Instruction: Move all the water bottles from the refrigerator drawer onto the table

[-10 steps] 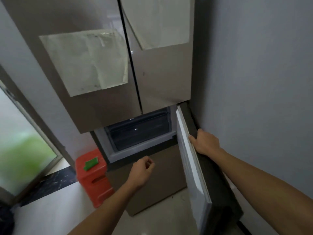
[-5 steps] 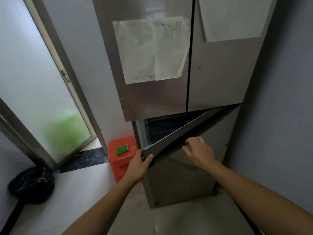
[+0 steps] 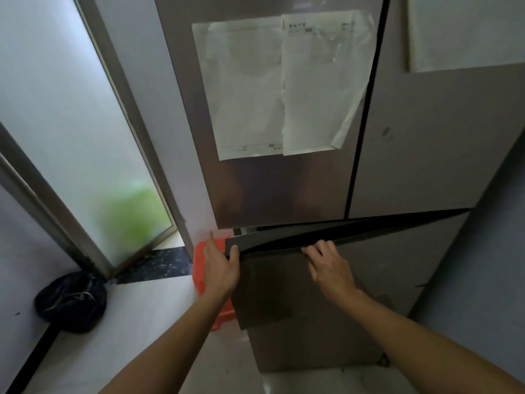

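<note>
While no water bottle or table shows anywhere, how much of the task is done cannot be judged. At the far left a dark bag (image 3: 71, 301) lies on the pale floor (image 3: 127, 322) by a frosted glass door (image 3: 71, 123); an orange stool (image 3: 203, 268) stands beside the refrigerator (image 3: 284, 180). The left hand (image 3: 220, 268) pinches the free corner of the lower door (image 3: 284, 280) — nearly shut — and the right hand (image 3: 331, 265) lies spread, fingertips on its top edge. Any bottles would sit hidden behind it.
</note>
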### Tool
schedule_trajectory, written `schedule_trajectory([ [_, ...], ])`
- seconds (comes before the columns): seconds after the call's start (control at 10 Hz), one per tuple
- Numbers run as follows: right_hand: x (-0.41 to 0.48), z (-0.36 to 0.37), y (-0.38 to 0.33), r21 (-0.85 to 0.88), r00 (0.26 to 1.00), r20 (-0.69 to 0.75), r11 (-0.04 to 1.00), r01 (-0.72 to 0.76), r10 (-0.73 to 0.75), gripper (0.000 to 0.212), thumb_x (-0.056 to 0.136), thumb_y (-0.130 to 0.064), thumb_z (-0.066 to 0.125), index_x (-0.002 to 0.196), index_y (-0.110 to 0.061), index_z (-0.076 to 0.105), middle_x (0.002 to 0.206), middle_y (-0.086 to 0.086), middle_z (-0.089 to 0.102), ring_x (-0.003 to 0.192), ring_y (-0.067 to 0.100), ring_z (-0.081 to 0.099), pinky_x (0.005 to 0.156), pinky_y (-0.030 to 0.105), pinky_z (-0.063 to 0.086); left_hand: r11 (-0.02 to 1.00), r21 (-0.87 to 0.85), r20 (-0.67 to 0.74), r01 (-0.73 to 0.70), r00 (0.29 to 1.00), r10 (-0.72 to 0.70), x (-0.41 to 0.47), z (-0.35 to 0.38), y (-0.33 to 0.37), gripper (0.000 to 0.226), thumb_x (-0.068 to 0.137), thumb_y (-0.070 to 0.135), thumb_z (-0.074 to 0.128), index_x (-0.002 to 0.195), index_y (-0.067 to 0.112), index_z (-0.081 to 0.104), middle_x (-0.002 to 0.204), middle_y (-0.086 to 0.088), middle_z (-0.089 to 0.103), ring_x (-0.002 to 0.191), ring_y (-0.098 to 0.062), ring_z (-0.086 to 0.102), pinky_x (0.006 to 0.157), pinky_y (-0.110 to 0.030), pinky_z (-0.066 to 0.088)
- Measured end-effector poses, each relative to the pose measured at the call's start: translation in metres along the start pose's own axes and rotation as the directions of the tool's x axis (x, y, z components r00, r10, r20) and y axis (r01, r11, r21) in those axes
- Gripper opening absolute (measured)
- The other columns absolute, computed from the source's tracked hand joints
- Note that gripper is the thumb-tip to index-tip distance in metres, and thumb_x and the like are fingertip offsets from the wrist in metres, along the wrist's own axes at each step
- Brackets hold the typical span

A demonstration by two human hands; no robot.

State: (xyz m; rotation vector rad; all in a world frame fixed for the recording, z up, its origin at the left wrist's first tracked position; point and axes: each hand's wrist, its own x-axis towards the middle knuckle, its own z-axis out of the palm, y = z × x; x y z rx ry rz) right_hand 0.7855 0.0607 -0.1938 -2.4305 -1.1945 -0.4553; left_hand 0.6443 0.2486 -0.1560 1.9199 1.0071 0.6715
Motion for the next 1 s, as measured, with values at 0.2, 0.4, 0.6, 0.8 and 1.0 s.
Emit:
schedule_trajectory([
  [0.2,0.011,0.015,0.003,-0.029,1.0,0.007,0.999,0.021,-0.021,0.055,0.069,-0.017,0.079,0.12,-0.012,0.061,0.097,0.004,0.054,0.089,0.02,0.049,0.049,0.027,0.048,0.996,-0.04,-0.093,-0.084,0.992,0.08,0.032,0.016,0.013,0.056,0.099,0.042,0.035,0.147,0.018,0.021,0.149,-0.01,0.035,0.134,-0.029,0.039,0.111,-0.051,0.034],
  [0.4,0.022,0.036,0.001,-0.071,0.987,0.126,0.994,-0.088,0.096,0.084,0.065,-0.022,0.079,0.139,-0.015,0.041,0.104,0.006,0.055,0.087,0.026,0.055,0.063,0.037,0.053,0.999,0.003,-0.063,-0.054,0.997,0.054,0.06,0.019,0.001,0.045,0.096,0.055,0.028,0.119,0.018,0.04,0.116,-0.007,0.054,0.105,-0.029,0.056,0.094,-0.049,0.048],
  [0.6,0.024,0.044,-0.006,-0.133,0.981,0.108,0.98,-0.147,0.162,0.084,0.065,-0.028,0.078,0.139,-0.014,0.041,0.104,0.006,0.055,0.086,0.025,0.055,0.065,0.037,0.051,0.985,0.105,0.044,-0.135,0.99,0.131,0.07,0.007,-0.004,0.041,0.097,0.049,0.032,0.12,0.016,0.042,0.108,0.005,0.052,0.094,-0.017,0.055,0.087,-0.035,0.047],
  [0.8,0.038,0.007,-0.022,0.016,0.927,0.296,0.969,-0.248,0.232,0.056,0.093,-0.036,0.052,0.144,-0.02,0.034,0.126,0.002,0.047,0.118,0.021,0.046,0.089,0.036,0.046,0.972,0.114,0.164,-0.204,0.969,0.184,0.078,-0.004,-0.011,0.044,0.089,0.062,0.026,0.109,0.026,0.04,0.104,0.001,0.06,0.092,-0.021,0.061,0.085,-0.039,0.052],
  [1.0,0.083,-0.097,-0.05,0.301,0.984,-0.164,0.954,-0.013,0.065,0.026,0.09,-0.028,0.061,0.114,-0.021,0.064,0.096,-0.008,0.062,0.084,0.008,0.061,0.074,0.036,0.055,0.941,0.096,0.195,-0.325,0.933,0.302,0.089,-0.02,-0.007,0.026,0.095,0.056,0.034,0.108,0.033,0.038,0.106,0.0,0.062,0.09,-0.02,0.062,0.082,-0.041,0.053],
])
